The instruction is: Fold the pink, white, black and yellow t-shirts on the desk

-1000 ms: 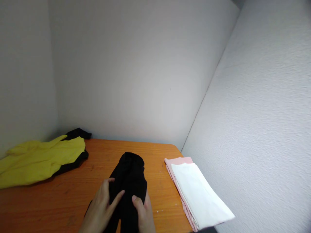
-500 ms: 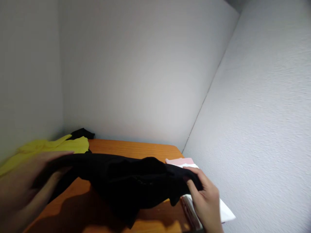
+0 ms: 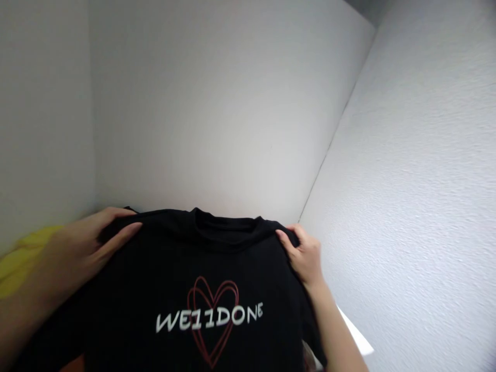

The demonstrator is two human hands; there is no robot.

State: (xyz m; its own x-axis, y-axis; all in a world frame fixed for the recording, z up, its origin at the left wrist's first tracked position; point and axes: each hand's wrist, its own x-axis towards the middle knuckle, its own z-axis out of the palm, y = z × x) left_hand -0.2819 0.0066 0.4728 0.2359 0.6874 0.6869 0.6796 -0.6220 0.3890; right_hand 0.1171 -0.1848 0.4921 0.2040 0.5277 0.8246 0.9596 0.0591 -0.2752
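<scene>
**Held garment, head-camera view.** A black T-shirt is raised in front of the person and hangs by its shoulders, spread wide across the lower middle of the view. A second earlier it was stretched sideways above the tabletop in a rumpled length; now it is lifted and opened out, with its printed side turned to the camera.

**Hands.** The left hand is closed on the shoulder to the left of the collar, its fingers curled over the top edge of the cloth. The right hand grips the opposite shoulder, pinching the cloth between thumb and fingers. Both hands are gripping the shirt and sit about level with each other, well apart, with the ribbed collar between them.

**Print.** White lettering reading "WE11DONE" crosses a red outline heart on the chest.

**Surroundings.** The shirt hides most of the tabletop; only a small orange patch of the tabletop shows below the left sleeve. A yellow cloth lies at the left edge, partly behind the left forearm. A corner of white cloth shows beyond the right forearm. Pale textured walls fill the upper part of the view.
</scene>
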